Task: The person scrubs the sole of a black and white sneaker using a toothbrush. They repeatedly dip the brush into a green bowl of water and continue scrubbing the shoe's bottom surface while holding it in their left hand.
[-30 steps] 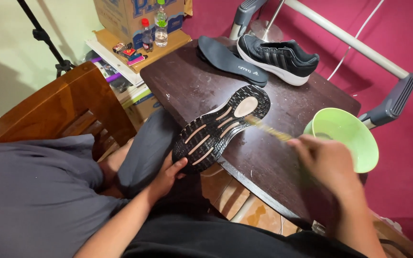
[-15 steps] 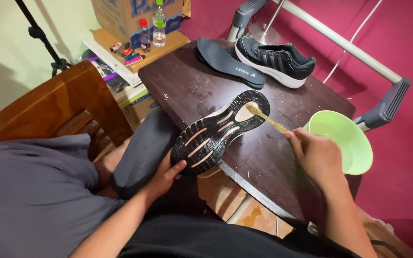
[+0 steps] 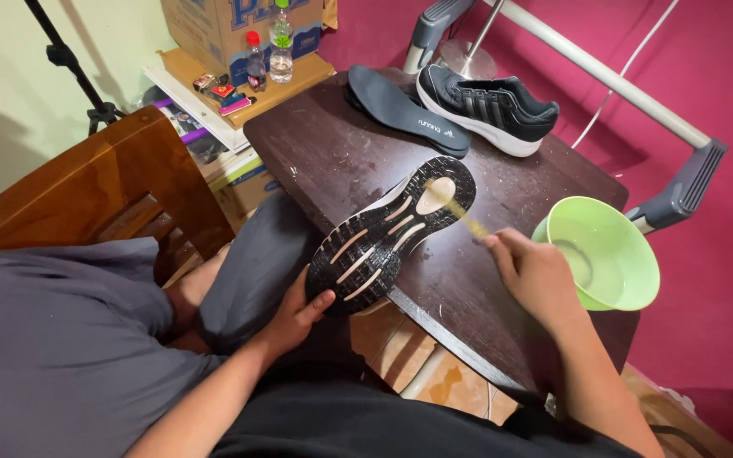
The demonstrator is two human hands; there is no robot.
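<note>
— So, where do your hands stand right now?

— Your left hand (image 3: 299, 309) grips the toe end of the upturned running shoe (image 3: 392, 236), fingers wrapped round the edge of its sole. Your right hand (image 3: 532, 276) is clenched on a thin yellowish brush (image 3: 456, 212), whose tip lies on the heel patch of the sole.

— And the shoe itself?

— It lies sole up, heel on the dark bench (image 3: 341, 153), toe hanging past the near edge over your lap. By the look of it, it is light, with a soft upper and a springy, ridged sole, so it will likely rock under the brush unless you pin it. The toe where you hold it looks a sound grip; the sole may be wet and a little slick, though I cannot tell for sure.

— What about the surface?

— The bench top is dark wood, speckled with pale flecks and drops, so likely damp. A lime green bowl (image 3: 600, 259) sits at its right corner, just beside your right hand, with what seems a little liquid in it. At the far side rest the other black shoe (image 3: 489, 108), upright, and a loose dark insole (image 3: 405, 110) touching it.

— And the room?

— Magenta wall to your right, a wooden chair (image 3: 112, 191) on your left, a cardboard box (image 3: 231, 30) and two small bottles (image 3: 267, 51) on a low shelf beyond.
</note>
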